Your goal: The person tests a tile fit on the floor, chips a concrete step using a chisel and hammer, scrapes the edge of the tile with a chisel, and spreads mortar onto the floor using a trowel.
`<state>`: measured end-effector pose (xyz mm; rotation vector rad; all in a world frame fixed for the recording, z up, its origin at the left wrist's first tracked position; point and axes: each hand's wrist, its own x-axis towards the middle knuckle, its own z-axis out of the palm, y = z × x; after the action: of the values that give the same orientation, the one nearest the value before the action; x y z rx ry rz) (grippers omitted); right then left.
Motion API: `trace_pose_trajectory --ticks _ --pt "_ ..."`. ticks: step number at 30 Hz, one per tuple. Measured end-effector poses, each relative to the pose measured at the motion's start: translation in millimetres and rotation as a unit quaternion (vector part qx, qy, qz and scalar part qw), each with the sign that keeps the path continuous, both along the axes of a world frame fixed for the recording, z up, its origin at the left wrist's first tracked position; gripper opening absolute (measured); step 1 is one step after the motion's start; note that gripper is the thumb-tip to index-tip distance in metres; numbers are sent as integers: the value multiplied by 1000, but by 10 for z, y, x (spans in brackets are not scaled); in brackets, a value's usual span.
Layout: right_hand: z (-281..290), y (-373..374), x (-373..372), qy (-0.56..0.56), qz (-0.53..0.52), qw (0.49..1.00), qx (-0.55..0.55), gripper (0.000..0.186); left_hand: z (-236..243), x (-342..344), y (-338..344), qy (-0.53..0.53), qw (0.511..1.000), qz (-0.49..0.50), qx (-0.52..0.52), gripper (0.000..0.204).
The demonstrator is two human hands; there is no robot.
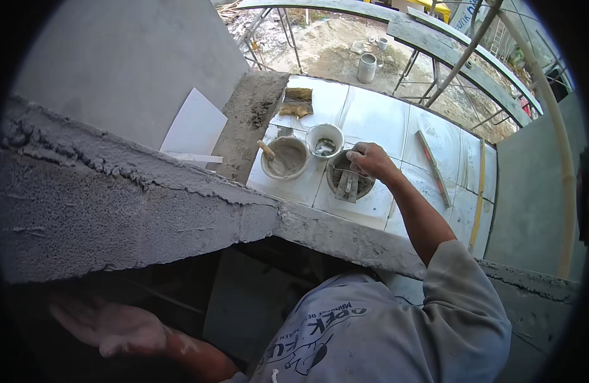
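My right hand (370,161) is closed around a trowel at the dark bucket (367,189). The trowel's grey metal blade (347,186) points down into the bucket, over grey material. Low on the left, my left hand (119,327) is open, palm up and fingers stretched out, holding nothing. A white pail (333,131) with some liquid in it stands beside the dark bucket. Left of that pail is a wider tub (267,171) of grey mortar, with a wooden handle (265,150) sticking out over its rim.
White tiles (377,118) cover the surface under the buckets, with a ragged brown sponge-like piece (298,102), a long bar (433,167) and a yellow strip (479,198). A rough concrete ledge (148,198) runs in front. A white panel (193,124) leans at left; scaffolding (463,54) stands beyond.
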<state>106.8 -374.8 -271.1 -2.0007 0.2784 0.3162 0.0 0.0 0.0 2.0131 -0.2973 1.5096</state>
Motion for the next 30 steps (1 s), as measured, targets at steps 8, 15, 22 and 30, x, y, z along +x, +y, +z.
trace_pose_trajectory --ticks 8,15,22,30 --pt "-1750 -357 585 146 16 987 -70 32 -89 474 -449 -84 988 114 59 73" --pt "-3173 -21 1013 265 6 964 -27 34 -1097 833 -151 74 951 297 -41 69" --pt "-3972 258 1153 289 -29 937 -196 38 -2157 1083 10 263 902 335 -74 68" --pt "-4490 443 852 320 -10 910 -263 61 -2594 1175 53 349 869 343 -79 66"
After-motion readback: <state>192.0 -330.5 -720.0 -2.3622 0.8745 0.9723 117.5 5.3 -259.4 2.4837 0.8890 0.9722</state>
